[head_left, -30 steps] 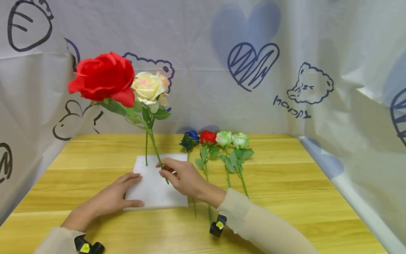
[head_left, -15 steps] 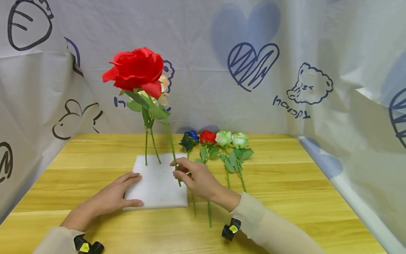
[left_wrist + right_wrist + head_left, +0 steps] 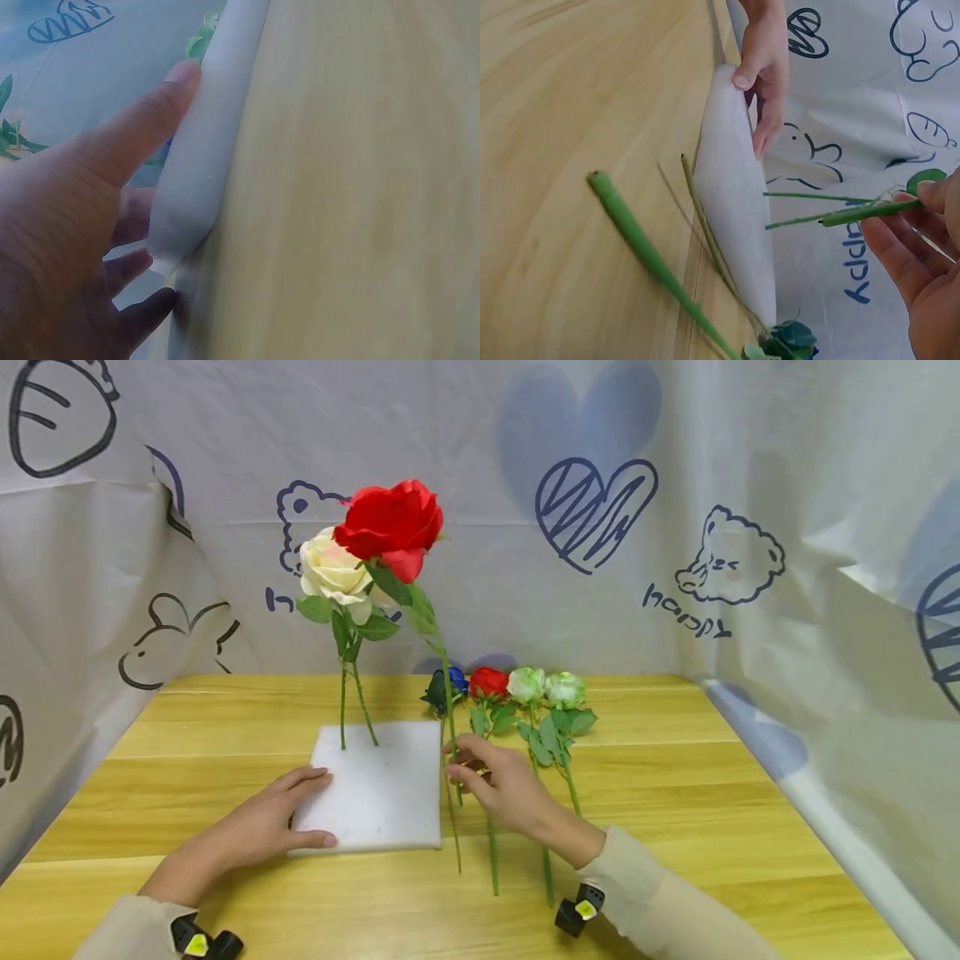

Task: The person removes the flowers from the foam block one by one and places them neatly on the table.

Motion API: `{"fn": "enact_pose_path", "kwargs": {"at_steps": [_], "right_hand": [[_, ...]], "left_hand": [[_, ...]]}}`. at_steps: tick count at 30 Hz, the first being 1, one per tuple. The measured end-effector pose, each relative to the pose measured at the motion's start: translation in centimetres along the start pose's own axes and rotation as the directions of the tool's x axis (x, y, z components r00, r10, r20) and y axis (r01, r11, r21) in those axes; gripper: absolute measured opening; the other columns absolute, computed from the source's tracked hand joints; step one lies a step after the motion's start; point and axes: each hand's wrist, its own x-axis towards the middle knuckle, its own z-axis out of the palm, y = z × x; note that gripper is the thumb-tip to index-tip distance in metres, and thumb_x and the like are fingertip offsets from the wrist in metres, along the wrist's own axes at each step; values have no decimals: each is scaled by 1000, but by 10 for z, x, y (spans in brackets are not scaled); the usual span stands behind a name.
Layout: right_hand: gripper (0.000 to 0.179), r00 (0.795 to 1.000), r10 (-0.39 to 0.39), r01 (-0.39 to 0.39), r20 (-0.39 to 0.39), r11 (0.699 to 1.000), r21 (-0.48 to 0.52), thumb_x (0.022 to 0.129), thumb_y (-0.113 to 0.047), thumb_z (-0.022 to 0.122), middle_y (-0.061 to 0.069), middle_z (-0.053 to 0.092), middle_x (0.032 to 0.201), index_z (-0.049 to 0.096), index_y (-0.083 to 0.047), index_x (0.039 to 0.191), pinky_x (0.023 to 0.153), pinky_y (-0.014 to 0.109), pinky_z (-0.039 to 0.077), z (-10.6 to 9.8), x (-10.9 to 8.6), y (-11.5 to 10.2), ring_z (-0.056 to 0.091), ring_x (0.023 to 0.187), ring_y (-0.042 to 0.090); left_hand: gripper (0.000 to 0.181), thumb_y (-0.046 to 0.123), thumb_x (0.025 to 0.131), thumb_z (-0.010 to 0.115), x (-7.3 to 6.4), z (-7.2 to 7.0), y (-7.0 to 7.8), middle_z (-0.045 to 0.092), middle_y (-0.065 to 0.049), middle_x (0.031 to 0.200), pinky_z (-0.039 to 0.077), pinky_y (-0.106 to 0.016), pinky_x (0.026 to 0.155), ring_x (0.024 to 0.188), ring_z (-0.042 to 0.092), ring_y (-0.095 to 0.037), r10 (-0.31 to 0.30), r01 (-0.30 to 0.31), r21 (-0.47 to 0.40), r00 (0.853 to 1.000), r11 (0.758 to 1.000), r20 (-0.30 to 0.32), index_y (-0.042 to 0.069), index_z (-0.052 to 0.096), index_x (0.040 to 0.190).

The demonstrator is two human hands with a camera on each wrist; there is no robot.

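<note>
My right hand pinches the lower stem of a tall red artificial rose. The rose leans left, and its stem end hangs just right of the white foam block. Two pale cream roses stand in the block toward its back, stems close together. My left hand rests at the block's left side, its fingers and thumb spread along the edge. In the right wrist view the held stem shows between my thumb and fingers, its cut end free.
Right of the block lie a blue rose, a smaller red rose and two green-white roses, stems toward me. A white curtain with drawings hangs behind the wooden table.
My right hand has carried the red rose rightward, from over the foam block to beyond its right edge. The cream roses come out from behind it. My left hand stays in place.
</note>
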Motion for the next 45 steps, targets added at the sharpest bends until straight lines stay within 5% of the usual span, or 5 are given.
{"fn": "enact_pose_path", "kwargs": {"at_steps": [14, 24, 31, 45], "right_hand": [[27, 998, 35, -32, -45, 998, 60, 96, -7, 63, 12, 71, 93, 59, 3, 121, 64, 27, 58, -22, -24, 14, 71, 77, 24], [33, 994, 96, -93, -51, 995, 46, 92, -10, 68, 8, 70, 90, 58, -1, 122, 62, 27, 58, -36, -45, 27, 68, 70, 17], [34, 982, 170, -166, -78, 985, 53, 89, -5, 70, 6, 69, 88, 58, 1, 120, 60, 39, 59, -47, -60, 37, 68, 69, 21], [42, 945, 291, -290, -147, 957, 29, 87, -5, 72, 5, 67, 87, 56, 3, 125, 60, 32, 59, -71, -90, 51, 69, 75, 23]], "left_hand": [[98, 69, 79, 63, 1, -1, 1, 38, -19, 149, 37, -58, 103, 135, 35, -44, 11, -11, 2, 1000, 1000, 3, -1, 44, 145], [98, 69, 80, 63, 1, -1, 1, 38, -19, 149, 37, -58, 103, 135, 35, -44, 13, -14, 11, 1000, 1000, 3, -1, 44, 145], [98, 69, 79, 63, 1, -2, 2, 38, -19, 149, 37, -59, 103, 135, 35, -45, 11, -11, 7, 1000, 1000, 4, -1, 44, 145], [98, 70, 79, 63, 0, 0, 1, 38, -18, 149, 37, -59, 103, 134, 36, -44, 3, -3, 10, 1000, 1000, 6, -1, 45, 145]]}}
